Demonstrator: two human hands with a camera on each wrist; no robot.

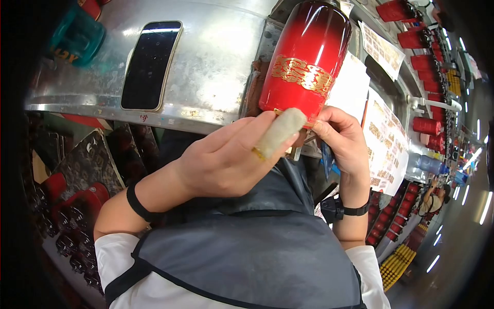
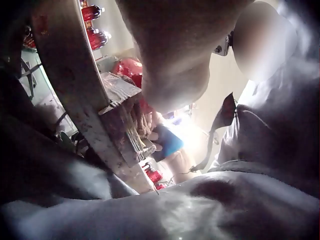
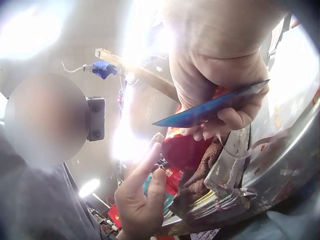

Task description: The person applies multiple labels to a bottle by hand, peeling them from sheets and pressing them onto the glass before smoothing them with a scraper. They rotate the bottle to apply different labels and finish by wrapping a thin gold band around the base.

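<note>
A glossy red bottle (image 1: 309, 56) with a dark top and a gold scroll band lies on its side, its base towards me. Over the base stretches my left hand (image 1: 226, 154), a pale cloth cover (image 1: 283, 131) on one finger. In the right wrist view that hand's index finger and thumb (image 3: 157, 187) extend apart near the base. My right hand (image 1: 347, 141) has its thumb and fingertips at the base's right edge. It also holds a flat blue piece with pointed ends (image 3: 210, 107) between its fingers. A thin pale strip (image 3: 240, 152) hangs below the right fingers.
A brown cloth (image 3: 202, 170) lies under the bottle. On the metal table (image 1: 211, 56) are a phone (image 1: 152, 64) and a teal container (image 1: 80, 38). Printed sheets with gold patterns (image 1: 383, 139) lie at the right. Red bottles (image 1: 424, 62) line the far right; a person (image 1: 432, 198) is there too.
</note>
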